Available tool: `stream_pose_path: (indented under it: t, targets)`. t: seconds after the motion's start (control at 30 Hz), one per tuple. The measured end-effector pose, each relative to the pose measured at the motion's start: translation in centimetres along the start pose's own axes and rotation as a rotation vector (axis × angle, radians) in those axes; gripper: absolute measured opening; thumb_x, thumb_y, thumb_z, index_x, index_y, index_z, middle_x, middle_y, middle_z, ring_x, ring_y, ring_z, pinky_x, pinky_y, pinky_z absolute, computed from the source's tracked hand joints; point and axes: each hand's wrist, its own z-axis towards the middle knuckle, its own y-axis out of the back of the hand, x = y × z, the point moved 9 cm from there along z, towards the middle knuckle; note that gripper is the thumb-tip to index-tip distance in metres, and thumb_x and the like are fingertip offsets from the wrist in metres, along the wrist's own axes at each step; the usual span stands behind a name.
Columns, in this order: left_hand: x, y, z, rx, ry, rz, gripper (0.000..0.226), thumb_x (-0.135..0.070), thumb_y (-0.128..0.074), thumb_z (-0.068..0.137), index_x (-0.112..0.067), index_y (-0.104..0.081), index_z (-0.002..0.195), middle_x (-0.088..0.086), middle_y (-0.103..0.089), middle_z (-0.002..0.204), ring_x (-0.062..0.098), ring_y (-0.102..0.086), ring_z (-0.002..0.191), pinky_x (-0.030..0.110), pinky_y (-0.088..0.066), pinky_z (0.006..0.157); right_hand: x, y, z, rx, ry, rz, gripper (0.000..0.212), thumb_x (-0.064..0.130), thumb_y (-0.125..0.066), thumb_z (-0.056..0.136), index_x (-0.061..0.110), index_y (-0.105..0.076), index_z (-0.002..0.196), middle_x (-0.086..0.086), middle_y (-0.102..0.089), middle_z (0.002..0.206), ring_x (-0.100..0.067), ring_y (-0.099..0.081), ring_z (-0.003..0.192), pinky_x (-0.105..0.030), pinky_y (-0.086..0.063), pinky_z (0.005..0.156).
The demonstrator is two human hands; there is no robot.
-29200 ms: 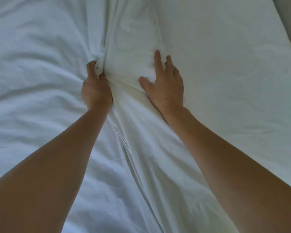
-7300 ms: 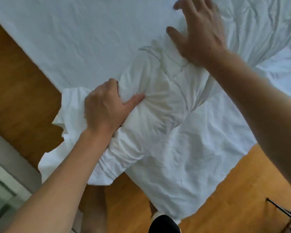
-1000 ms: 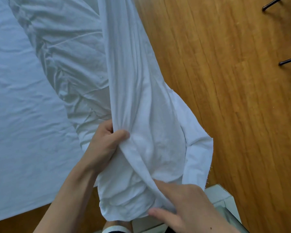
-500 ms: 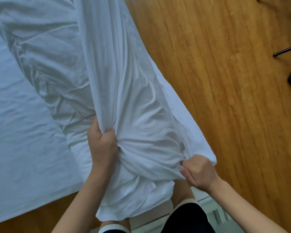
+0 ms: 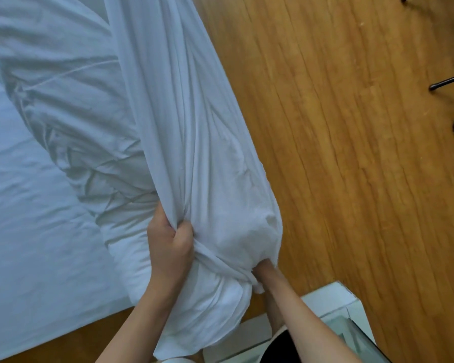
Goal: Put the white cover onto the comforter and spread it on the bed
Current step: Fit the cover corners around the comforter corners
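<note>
White cover [image 5: 194, 158] — bunched, wrinkled, stretched over the comforter [image 5: 71, 106] — along the bed [image 5: 24, 244] edge.

One head-worn camera looks steeply down, close above the bed [image 5: 24, 231] edge and wooden floor [image 5: 351, 179].

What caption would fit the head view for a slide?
Left hand grips the white cover while the right hand reaches into it around the comforter, beside the bed.

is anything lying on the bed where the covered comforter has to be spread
Nothing visible does. The bed beside the bundle shows only its wrinkled sheet. Both the left hand and right hand already grip the white cover directly.
</note>
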Motion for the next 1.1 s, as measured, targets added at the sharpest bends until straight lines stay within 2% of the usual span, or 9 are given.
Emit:
stream_pose_path:
  t: [0.07, 0.13, 0.27, 0.4, 0.57, 0.67, 0.73, 0.9, 1.1]
  targets:
    - [0.0, 0.1, -0.2, 0.009, -0.022, 0.005, 0.022, -0.002, -0.043, 0.065, -0.02, -0.049, 0.075, -0.003, -0.047, 0.066, -0.001, -0.049, 0.058, 0.008, -0.036, 0.052, -0.1, 3.5, -0.7, -0.132, 0.071, 0.002, 0.019, 0.01, -0.045, 0.1, 0.01, -0.056, 0.117, -0.001, -0.059, 0.112, -0.029, -0.053, 0.12, -0.03, -0.043, 0.089]
    - [0.2, 0.2, -0.5, -0.002, -0.052, 0.025, 0.025, 0.0, -0.044, 0.066, -0.024, -0.043, 0.073, -0.005, -0.041, 0.061, 0.003, -0.043, 0.054, 0.01, -0.033, 0.05, 0.5, 6.0, -1.4, -0.264, 0.159, 0.017, 0.025, -0.001, -0.052, 0.091, 0.021, -0.063, 0.085, 0.007, -0.065, 0.087, -0.03, -0.063, 0.104, -0.033, -0.05, 0.073]
    - [-0.5, 0.2, -1.0, -0.031, -0.204, 0.109, 0.025, 0.004, -0.045, 0.068, -0.018, -0.04, 0.079, -0.016, -0.033, 0.064, -0.001, -0.038, 0.051, 0.006, -0.03, 0.05, 6.6, 11.5, -11.2, -0.876, 0.677, 0.203, 0.021, 0.011, -0.051, 0.09, 0.023, -0.057, 0.106, 0.003, -0.065, 0.1, -0.013, -0.062, 0.097, -0.013, -0.046, 0.079]
    - [-0.9, 0.6, -1.4, -0.008, -0.304, 0.203, 0.029, -0.012, -0.045, 0.07, -0.002, -0.062, 0.093, 0.0, -0.05, 0.093, 0.006, -0.047, 0.084, 0.006, -0.037, 0.079, 18.4, 3.4, -13.9, -0.588, 1.134, -0.126, 0.046, 0.037, -0.054, 0.09, 0.014, -0.052, 0.13, -0.001, -0.055, 0.129, -0.011, -0.05, 0.12, -0.019, -0.039, 0.101]
    - [-0.2, 4.5, -3.2, -0.245, -0.278, 0.513, 0.037, -0.024, -0.059, 0.072, -0.014, -0.061, 0.108, 0.02, -0.047, 0.127, 0.033, -0.043, 0.125, 0.053, -0.035, 0.103, 21.8, -0.2, -11.2, -0.575, 1.071, -0.321, 0.075, 0.066, -0.053, 0.08, 0.015, -0.048, 0.135, -0.001, -0.045, 0.136, -0.016, -0.043, 0.124, -0.035, -0.042, 0.102]
    - [1.8, 6.5, -4.0, -0.254, 0.093, 0.394, 0.063, -0.044, -0.06, 0.071, -0.026, -0.041, 0.129, 0.011, -0.024, 0.152, 0.03, -0.027, 0.142, 0.055, -0.034, 0.108, 19.9, 0.2, -10.7, -0.581, 1.023, -0.319, 0.088, 0.077, -0.051, 0.074, 0.023, -0.04, 0.143, 0.0, -0.035, 0.148, -0.014, -0.032, 0.135, -0.03, -0.032, 0.109]
    - [2.5, 6.4, -4.0, -0.143, 0.269, 0.372, 0.075, -0.038, -0.064, 0.071, -0.031, -0.029, 0.137, 0.004, -0.027, 0.15, 0.028, -0.034, 0.136, 0.048, -0.039, 0.102, 18.8, 0.5, -9.4, -0.458, 0.892, -0.259, 0.1, 0.082, -0.051, 0.064, 0.033, -0.028, 0.148, 0.007, -0.025, 0.155, -0.01, -0.025, 0.141, -0.029, -0.026, 0.109]
    - [1.2, 6.2, -1.9, 0.055, 0.166, 0.499, 0.054, -0.002, -0.058, 0.075, -0.019, -0.045, 0.125, 0.003, -0.051, 0.112, 0.022, -0.045, 0.09, 0.033, -0.032, 0.074, 18.4, 2.5, -5.9, -0.126, 0.712, -0.019, 0.106, 0.078, -0.068, 0.056, 0.039, -0.029, 0.147, 0.017, -0.038, 0.149, -0.001, -0.037, 0.134, -0.028, -0.032, 0.11]
    - [1.2, 8.4, -1.4, 0.033, 0.178, 0.372, 0.051, 0.002, -0.044, 0.068, -0.015, -0.06, 0.114, -0.014, -0.055, 0.074, 0.01, -0.049, 0.067, 0.026, -0.038, 0.057, 19.0, 3.1, -5.5, 0.0, 0.751, 0.234, 0.06, 0.057, -0.052, 0.086, 0.016, -0.057, 0.129, 0.004, -0.065, 0.122, -0.008, -0.06, 0.114, -0.031, -0.047, 0.1]
